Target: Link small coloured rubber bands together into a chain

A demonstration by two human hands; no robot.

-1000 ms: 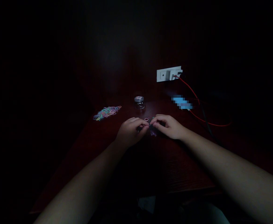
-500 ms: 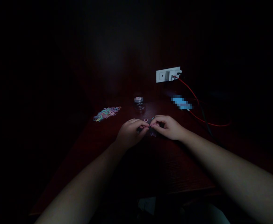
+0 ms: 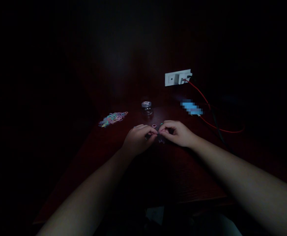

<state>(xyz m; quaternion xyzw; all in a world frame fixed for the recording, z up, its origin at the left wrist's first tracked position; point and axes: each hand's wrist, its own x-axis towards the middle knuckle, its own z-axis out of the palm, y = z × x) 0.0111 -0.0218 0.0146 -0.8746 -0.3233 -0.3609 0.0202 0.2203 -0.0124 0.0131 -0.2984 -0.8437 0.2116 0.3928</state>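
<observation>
Above the dark red table, my left hand (image 3: 140, 139) and my right hand (image 3: 174, 132) meet fingertip to fingertip. Each one is closed in a pinch; what lies between the tips is too small and dim to make out. A pink hair tie (image 3: 154, 126) rests on the table just beyond the fingertips. Partly hidden behind my right fingers is a green ring-shaped band (image 3: 161, 124). Some pale, unclear pieces (image 3: 161, 141) lie beneath my hands. To the left is a loose heap of multicoloured hair ties (image 3: 112, 119).
A small clear jar with a lid (image 3: 146, 108) stands at the back. On the right lies a blurred blue object (image 3: 191, 107), joined by a red cable (image 3: 199, 91) to a white wall socket (image 3: 172, 79). A black cord (image 3: 216, 123) crosses the table's right side.
My hands keep the same fingertip pinch in nearly the same place. The view has shifted very slightly; the things on the table have not moved.
</observation>
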